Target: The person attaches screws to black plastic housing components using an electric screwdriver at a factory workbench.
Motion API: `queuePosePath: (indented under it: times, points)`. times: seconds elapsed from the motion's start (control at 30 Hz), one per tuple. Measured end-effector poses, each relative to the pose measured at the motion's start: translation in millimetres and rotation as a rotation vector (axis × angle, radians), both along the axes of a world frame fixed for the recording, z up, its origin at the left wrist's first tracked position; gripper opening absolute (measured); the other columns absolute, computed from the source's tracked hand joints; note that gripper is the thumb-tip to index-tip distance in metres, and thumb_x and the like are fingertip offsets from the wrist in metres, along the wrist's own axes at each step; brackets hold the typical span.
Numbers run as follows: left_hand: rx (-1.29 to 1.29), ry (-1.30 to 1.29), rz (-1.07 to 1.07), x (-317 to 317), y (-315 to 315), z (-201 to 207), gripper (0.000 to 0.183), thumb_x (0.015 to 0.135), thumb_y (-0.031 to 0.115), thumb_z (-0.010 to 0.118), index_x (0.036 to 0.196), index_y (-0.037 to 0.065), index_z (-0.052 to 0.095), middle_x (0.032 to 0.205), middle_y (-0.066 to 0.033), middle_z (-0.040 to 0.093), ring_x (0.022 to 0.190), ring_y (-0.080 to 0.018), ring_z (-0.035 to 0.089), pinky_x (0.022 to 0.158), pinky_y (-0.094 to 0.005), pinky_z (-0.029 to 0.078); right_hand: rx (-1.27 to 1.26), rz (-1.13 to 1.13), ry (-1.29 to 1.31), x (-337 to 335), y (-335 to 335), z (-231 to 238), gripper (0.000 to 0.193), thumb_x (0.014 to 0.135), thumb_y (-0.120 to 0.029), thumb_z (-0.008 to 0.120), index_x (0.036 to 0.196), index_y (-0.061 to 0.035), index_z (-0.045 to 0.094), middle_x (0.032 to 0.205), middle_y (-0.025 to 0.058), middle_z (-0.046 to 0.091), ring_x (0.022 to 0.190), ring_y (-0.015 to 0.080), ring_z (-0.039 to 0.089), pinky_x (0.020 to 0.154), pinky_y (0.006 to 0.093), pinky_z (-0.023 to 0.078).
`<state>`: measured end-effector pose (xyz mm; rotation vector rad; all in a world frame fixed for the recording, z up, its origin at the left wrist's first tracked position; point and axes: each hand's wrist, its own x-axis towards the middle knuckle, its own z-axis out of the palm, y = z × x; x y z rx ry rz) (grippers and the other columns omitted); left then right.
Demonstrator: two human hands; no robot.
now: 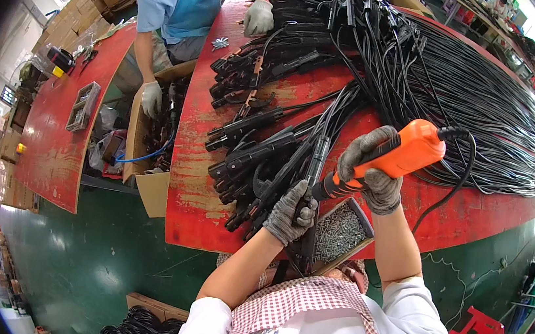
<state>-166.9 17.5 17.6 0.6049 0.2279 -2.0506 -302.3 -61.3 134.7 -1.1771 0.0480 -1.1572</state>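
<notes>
My right hand (382, 192), in a grey glove, is wrapped round an orange power screwdriver (409, 148). Its dark nose points down and left toward my left hand (290, 214). That hand, gloved as well, is closed on a black clamp handle (303, 245), which the fingers partly cover; the screwdriver's tip meets it there, the exact contact hidden. Just right of it sits an open box of small silvery screws (339, 233). Beyond my left hand, several black clamp handles (248, 159) lie heaped with their cables attached.
Long black cables (484, 119) spread across the red table (195, 178). A co-worker in a blue apron (196, 10) stands at the far left, one gloved hand on the table, the other at a cardboard box (142, 127). A red stool (478, 333) stands at lower right.
</notes>
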Motion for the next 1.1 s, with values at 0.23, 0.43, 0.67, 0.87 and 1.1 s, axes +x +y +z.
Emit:
queuePosePath:
  times: [0.23,0.43,0.67,0.87,1.1]
  points:
    - [-0.038,-0.078,0.014,1.7,4.3,12.3,0.023,0.079,0.032,0.055,0.070,0.012,0.050,0.057,-0.0053,0.054,0.037,-0.0088,0.047,0.029,-0.0159,0.034,0.041,-0.039,-0.079,0.6,-0.4,-2.4,0.038,0.066,-0.019,0.069,0.091,-0.0024,0.046,0.076,0.0105,0.056,0.061,0.0156,0.054,0.055,0.0274,0.045]
    - [-0.037,-0.102,-0.012,3.0,-1.3,13.2,0.022,0.079,0.032,0.056,0.072,0.012,0.049,0.058,-0.0053,0.054,0.038,-0.0089,0.048,0.029,-0.0159,0.034,0.047,-0.143,-0.077,-6.2,6.0,3.9,0.040,0.067,-0.019,0.068,0.094,-0.0020,0.045,0.082,0.0137,0.056,0.065,0.0165,0.055,0.058,0.0271,0.046]
    - [-0.060,-0.087,-0.079,11.7,-9.9,61.7,0.020,0.080,0.026,0.056,0.085,0.008,0.051,0.063,-0.0061,0.053,0.043,-0.0091,0.050,0.031,-0.0150,0.037,0.144,-0.429,-0.371,-48.9,23.8,16.1,0.038,0.071,-0.020,0.061,0.101,-0.0041,0.045,0.090,0.0138,0.054,0.067,0.0195,0.054,0.060,0.0314,0.045]
    - [-0.318,-0.882,-0.292,74.4,-43.7,113.0,0.035,0.076,0.020,0.060,0.105,0.012,0.042,0.062,-0.0042,0.050,0.040,-0.0084,0.043,0.033,-0.0202,0.034,0.252,-0.546,-0.346,-93.1,22.1,-9.1,0.033,0.074,-0.017,0.056,0.102,-0.0046,0.045,0.094,0.0128,0.050,0.068,0.0195,0.052,0.059,0.0317,0.044]
    - [-0.663,-2.600,-0.761,148.4,-72.4,73.2,0.046,0.075,0.038,0.057,0.112,0.013,0.046,0.085,-0.0125,0.058,0.077,-0.0259,0.057,0.069,-0.0354,0.045,0.443,-0.634,-0.265,-79.4,26.4,-30.2,0.036,0.073,-0.018,0.057,0.104,-0.0050,0.043,0.091,0.0125,0.052,0.066,0.0181,0.053,0.058,0.0313,0.044]
